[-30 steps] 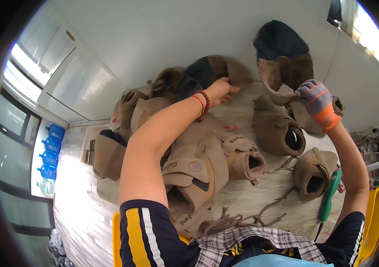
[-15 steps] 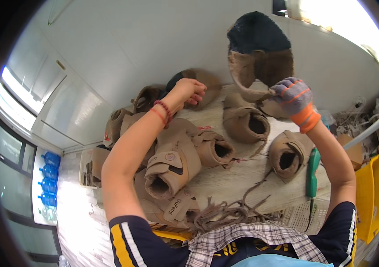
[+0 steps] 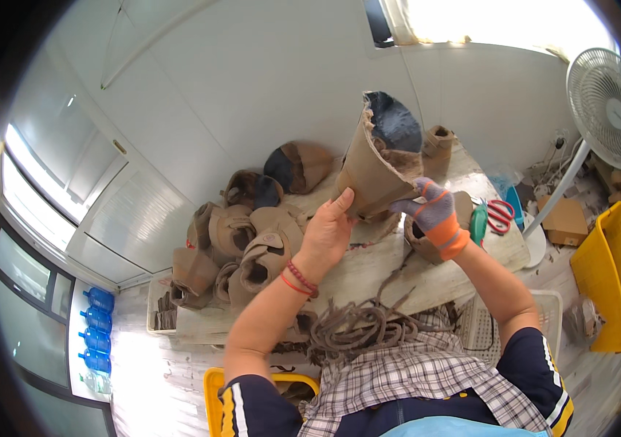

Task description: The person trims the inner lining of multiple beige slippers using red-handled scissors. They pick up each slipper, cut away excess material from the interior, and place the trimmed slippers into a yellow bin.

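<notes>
My bare left hand (image 3: 328,229), with beaded and red bracelets at its wrist, grips the near side of a brown boot upper (image 3: 376,173). That upper is held raised and tilted above the table, its fleecy lining and a dark, glossy patch showing at the opening. On its lower right edge, my right hand (image 3: 438,216) in a grey and orange glove has closed its fingers. Directly below the gloved hand, another brown upper (image 3: 427,246) lies partly hidden. To the left, several more brown uppers (image 3: 241,237) are heaped together.
Beside my right wrist lie a green-handled tool (image 3: 478,223) and red-handled scissors (image 3: 500,217). Coiled brown cords (image 3: 358,325) lie at the near table edge. A white basket (image 3: 547,309), a yellow crate (image 3: 609,284) and a fan (image 3: 611,109) stand to the right.
My left hand has come across and taken hold of the upper, which hung from my right hand alone. The upper has been lowered and turned, outer side toward me. The view has shifted.
</notes>
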Demonstrator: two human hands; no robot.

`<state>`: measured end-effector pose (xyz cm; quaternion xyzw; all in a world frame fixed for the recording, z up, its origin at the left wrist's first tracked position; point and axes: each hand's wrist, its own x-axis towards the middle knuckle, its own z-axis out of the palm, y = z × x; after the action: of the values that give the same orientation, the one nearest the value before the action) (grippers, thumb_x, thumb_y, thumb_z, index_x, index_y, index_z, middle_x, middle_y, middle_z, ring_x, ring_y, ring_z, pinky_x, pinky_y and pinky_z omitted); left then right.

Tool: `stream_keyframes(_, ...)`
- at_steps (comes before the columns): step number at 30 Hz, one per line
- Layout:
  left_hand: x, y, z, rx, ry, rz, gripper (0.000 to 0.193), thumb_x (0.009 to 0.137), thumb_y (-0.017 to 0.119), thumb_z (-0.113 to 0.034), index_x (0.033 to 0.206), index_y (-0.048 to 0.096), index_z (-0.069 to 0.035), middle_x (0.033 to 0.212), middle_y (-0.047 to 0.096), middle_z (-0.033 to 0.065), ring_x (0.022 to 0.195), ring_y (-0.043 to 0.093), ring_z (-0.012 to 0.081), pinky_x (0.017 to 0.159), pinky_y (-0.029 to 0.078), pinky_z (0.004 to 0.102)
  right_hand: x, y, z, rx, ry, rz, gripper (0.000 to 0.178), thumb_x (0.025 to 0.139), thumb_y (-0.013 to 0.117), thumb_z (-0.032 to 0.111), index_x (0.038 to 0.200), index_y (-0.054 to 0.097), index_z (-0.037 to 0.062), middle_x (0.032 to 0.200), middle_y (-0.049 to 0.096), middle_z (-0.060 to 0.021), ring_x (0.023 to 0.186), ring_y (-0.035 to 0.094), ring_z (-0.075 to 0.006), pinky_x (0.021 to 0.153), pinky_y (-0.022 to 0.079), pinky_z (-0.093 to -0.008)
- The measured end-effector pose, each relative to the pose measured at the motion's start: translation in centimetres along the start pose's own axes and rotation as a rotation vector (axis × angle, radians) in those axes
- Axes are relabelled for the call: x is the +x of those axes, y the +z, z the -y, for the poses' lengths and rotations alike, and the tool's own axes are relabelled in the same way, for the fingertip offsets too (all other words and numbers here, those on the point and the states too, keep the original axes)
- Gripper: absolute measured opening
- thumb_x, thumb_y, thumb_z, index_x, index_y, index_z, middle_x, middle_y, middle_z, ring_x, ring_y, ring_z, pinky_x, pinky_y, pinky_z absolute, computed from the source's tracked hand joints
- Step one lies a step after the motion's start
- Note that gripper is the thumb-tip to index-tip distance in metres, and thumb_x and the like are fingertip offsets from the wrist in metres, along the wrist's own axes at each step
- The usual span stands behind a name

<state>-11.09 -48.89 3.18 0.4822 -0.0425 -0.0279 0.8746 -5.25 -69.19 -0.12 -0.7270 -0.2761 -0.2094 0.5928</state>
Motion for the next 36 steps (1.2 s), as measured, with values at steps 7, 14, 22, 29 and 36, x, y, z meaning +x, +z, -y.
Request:
stream_keyframes(7, -6.9, -0.6, 4.4, -0.246, 0.291, -0.069, 0.036, 0.093, 0.053, -0.025, 0.123, 0.053, -0.005, 0.126, 0.055, 0.0051, 0.117, 0.050, 0.0226, 0.102, 0.036, 0.0418, -7.2, -7.0, -3.3, 0.013, 0.064, -0.239, 0.046, 0.076, 0.070, 0.008, 0.120, 0.058, 0.0113, 0.117, 0.060, -0.0074, 0.101, 0.059, -0.0182, 0.082, 0.047, -0.0301)
stream_keyframes(14, -15.8, -3.2, 7.0, -0.486, 0.020, -0.322, 0.031, 0.095, 0.049, -0.031, 0.105, 0.054, -0.002, 0.091, 0.054, 0.0076, 0.078, 0.049, 0.0195, 0.070, 0.042, 0.0331, -17.0, -14.7, -14.8, -0.985, 0.391, -0.065, 0.038, 0.084, 0.061, 0.036, 0.115, 0.059, 0.0136, 0.114, 0.059, -0.0105, 0.106, 0.054, -0.0290, 0.091, 0.043, -0.0390)
stream_keyframes(22, -21.5, -8.7, 8.8, -0.750, -0.227, -0.307, 0.036, 0.097, 0.045, -0.035, 0.092, 0.050, 0.000, 0.072, 0.037, 0.0033, 0.064, 0.034, 0.0152, 0.056, 0.034, 0.0281, -12.9, -19.1, -24.4, -1.279, 0.073, -0.027, 0.038, 0.091, 0.052, 0.028, 0.127, 0.052, 0.0137, 0.132, 0.049, -0.0095, 0.123, 0.044, -0.0291, 0.100, 0.037, -0.0376)
stream_keyframes(29, -23.7, -11.1, 9.7, -0.740, -0.453, -0.275, 0.035, 0.097, 0.045, -0.031, 0.097, 0.057, 0.002, 0.078, 0.054, 0.0110, 0.073, 0.054, 0.0237, 0.066, 0.051, 0.0358, -8.5, -22.5, -29.4, -1.379, 0.289, 0.392, 0.035, 0.091, 0.047, 0.039, 0.116, 0.056, 0.0166, 0.112, 0.059, -0.0133, 0.104, 0.056, -0.0333, 0.088, 0.046, -0.0452)
stream_keyframes(36, -25.6, -13.2, 11.2, -0.571, -0.549, -0.479, 0.034, 0.096, 0.048, -0.031, 0.098, 0.058, 0.002, 0.083, 0.060, 0.0120, 0.072, 0.058, 0.0221, 0.065, 0.050, 0.0335, -5.5, -22.3, -29.3, -1.282, 0.329, 0.432, 0.045, 0.089, 0.053, 0.032, 0.127, 0.048, 0.0093, 0.117, 0.057, -0.0202, 0.107, 0.054, -0.0371, 0.092, 0.044, -0.0435)
